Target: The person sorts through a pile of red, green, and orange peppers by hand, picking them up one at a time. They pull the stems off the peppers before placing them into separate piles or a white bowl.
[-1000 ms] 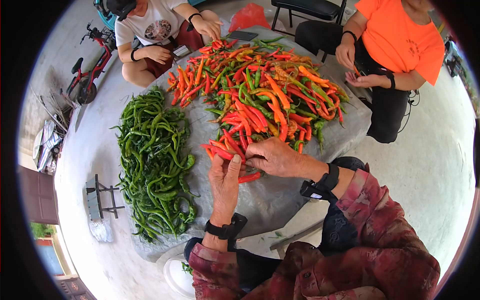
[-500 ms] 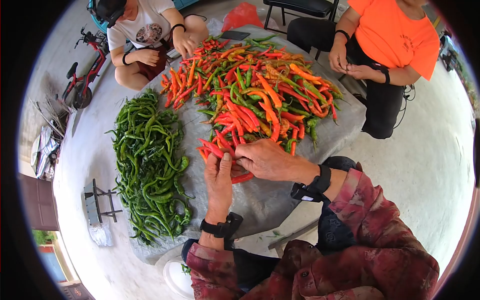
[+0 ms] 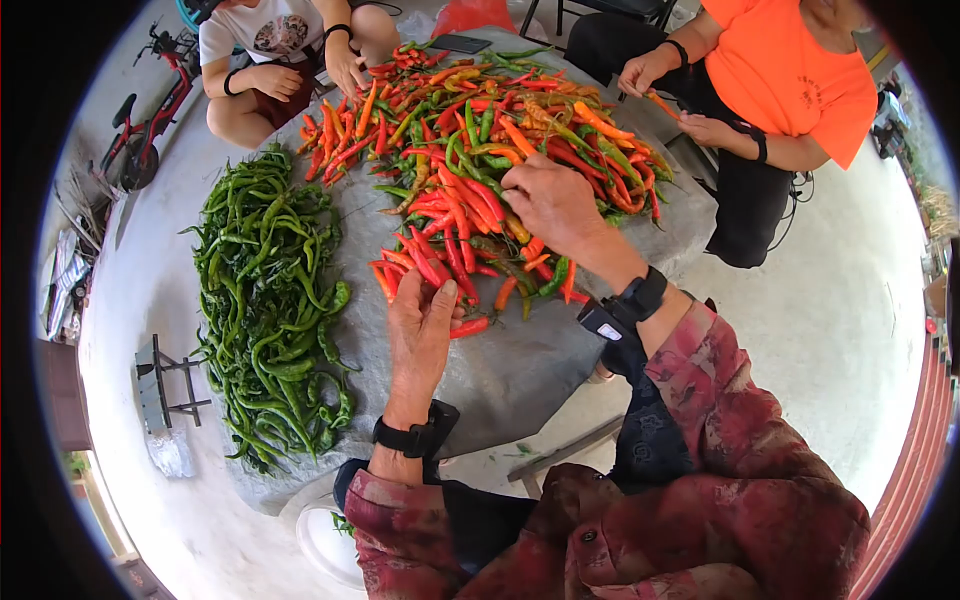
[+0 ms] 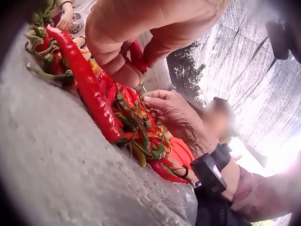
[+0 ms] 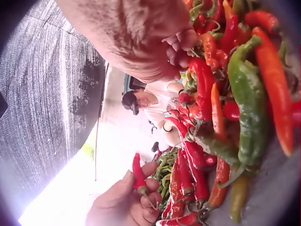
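A heap of red, orange and green chili peppers (image 3: 465, 205) lies on a grey sheet (image 3: 510, 385). At its near edge my left hand (image 3: 418, 325) pinches a small red chili pepper (image 5: 137, 172) between thumb and fingers, its green stem showing in the right wrist view. My right hand (image 3: 560, 203) has reached over the middle of the heap, beside an orange chili pepper (image 3: 516, 138). Its fingers (image 5: 181, 52) are curled in close to the peppers; I cannot tell whether they pinch one. A long red chili pepper (image 4: 87, 84) lies just under my left hand in the left wrist view.
To the left is a long pile of green peppers (image 3: 268, 320). A person in white (image 3: 275, 45) reaches into the far side of the heap; a person in orange (image 3: 790, 80) holds an orange pepper (image 3: 662, 105). A dark flat object (image 3: 460, 43) lies at the far edge.
My right hand has left my left hand and moved forward and right over the heap. My left hand stays near the front with its red pepper. The person in orange has parted their hands, showing a pepper.
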`<move>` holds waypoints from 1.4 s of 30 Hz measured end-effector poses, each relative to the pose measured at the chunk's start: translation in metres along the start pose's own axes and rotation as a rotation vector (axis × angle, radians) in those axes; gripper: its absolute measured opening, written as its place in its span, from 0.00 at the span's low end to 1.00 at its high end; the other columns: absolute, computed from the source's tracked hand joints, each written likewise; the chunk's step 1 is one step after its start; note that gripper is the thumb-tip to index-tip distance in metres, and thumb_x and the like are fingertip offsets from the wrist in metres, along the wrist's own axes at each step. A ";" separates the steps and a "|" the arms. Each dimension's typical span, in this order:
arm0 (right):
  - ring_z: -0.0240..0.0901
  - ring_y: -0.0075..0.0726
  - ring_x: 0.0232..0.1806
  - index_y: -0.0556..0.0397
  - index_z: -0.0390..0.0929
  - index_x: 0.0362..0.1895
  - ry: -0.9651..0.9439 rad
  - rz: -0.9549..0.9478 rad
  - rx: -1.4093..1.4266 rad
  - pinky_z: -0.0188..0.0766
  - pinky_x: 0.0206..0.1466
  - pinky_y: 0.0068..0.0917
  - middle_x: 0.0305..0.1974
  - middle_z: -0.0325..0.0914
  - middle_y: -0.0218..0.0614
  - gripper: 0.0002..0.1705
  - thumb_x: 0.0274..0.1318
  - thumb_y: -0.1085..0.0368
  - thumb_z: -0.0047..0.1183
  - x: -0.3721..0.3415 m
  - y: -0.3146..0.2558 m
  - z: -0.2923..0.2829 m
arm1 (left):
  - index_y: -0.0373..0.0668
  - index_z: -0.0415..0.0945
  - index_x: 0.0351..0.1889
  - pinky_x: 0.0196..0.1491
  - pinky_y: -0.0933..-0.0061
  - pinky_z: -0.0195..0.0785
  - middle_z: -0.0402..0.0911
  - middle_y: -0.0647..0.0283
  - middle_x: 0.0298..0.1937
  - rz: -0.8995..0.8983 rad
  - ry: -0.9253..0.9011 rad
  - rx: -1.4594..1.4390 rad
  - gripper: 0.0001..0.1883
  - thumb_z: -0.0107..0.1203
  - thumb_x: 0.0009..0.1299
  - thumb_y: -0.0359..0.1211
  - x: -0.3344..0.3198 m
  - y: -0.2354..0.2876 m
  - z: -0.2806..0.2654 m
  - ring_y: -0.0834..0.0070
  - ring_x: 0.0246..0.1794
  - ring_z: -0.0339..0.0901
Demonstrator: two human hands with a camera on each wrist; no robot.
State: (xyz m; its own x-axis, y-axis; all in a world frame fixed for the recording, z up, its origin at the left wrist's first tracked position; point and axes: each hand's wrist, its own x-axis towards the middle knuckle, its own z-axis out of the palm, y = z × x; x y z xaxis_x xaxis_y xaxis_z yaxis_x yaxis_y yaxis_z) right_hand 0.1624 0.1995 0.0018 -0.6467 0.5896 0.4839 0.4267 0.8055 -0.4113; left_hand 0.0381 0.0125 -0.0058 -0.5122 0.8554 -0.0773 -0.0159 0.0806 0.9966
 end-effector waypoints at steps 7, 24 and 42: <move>0.78 0.47 0.31 0.55 0.77 0.25 -0.153 -0.023 -0.324 0.74 0.31 0.40 0.32 0.73 0.43 0.04 0.42 0.69 0.55 0.010 -0.009 0.008 | 0.35 0.69 0.54 0.29 0.81 0.69 0.76 0.67 0.30 0.069 -0.001 0.210 0.16 0.53 0.70 0.31 0.001 -0.008 0.001 0.84 0.26 0.73; 0.70 0.18 0.23 0.51 0.71 0.36 -0.465 0.611 1.540 0.63 0.21 0.14 0.30 0.76 0.29 0.05 0.59 0.65 0.51 0.001 0.002 -0.030 | 0.30 0.65 0.59 0.29 0.74 0.68 0.77 0.59 0.29 0.190 0.063 0.487 0.25 0.57 0.64 0.26 0.000 -0.011 0.009 0.75 0.26 0.73; 0.71 0.23 0.28 0.57 0.77 0.33 -0.466 0.070 0.845 0.69 0.33 0.26 0.26 0.76 0.33 0.10 0.52 0.63 0.59 -0.028 -0.058 0.011 | 0.38 0.75 0.48 0.29 0.84 0.63 0.76 0.71 0.33 0.016 0.157 -0.158 0.15 0.47 0.75 0.40 -0.001 0.004 -0.004 0.87 0.28 0.69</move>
State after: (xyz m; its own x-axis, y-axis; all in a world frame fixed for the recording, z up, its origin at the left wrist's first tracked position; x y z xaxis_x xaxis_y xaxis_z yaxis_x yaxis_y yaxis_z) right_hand 0.1489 0.1351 0.0039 -0.9004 0.4056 0.1572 -0.0039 0.3539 -0.9353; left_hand 0.0354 0.0096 -0.0016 -0.6408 0.7647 -0.0681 -0.1343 -0.0243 0.9906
